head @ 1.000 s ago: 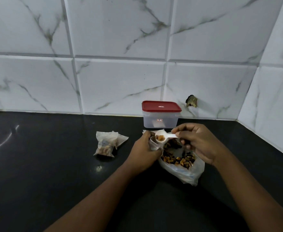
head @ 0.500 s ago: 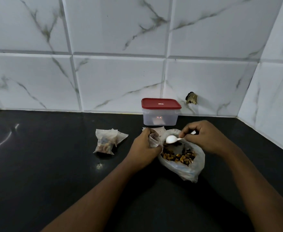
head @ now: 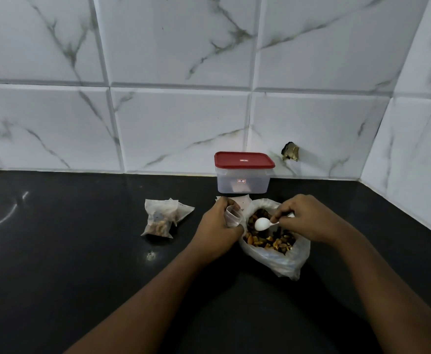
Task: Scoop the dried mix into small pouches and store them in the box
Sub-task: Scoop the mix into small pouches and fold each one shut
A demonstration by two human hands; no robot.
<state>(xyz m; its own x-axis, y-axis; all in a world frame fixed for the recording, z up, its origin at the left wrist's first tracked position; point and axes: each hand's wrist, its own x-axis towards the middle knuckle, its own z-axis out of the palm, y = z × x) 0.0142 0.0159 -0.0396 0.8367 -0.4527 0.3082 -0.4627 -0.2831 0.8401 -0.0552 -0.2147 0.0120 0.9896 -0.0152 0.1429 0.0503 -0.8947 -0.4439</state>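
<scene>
Head view: the box [head: 243,183] stands closed at the back of the tabletop [head: 81,251]. Just in front of it, the left hand [head: 220,226] has its fingers curled round an open pouch [head: 233,217]. The right hand [head: 309,221] pinches a spoon [head: 261,224] over the bag of dried mix [head: 273,241]. Filled pouches [head: 162,218] lie front-left of the box. Boxing them looks still undone.

text: none legible | box [head: 256,186]: two small red labels [head: 241,180] (too blurred)
</scene>
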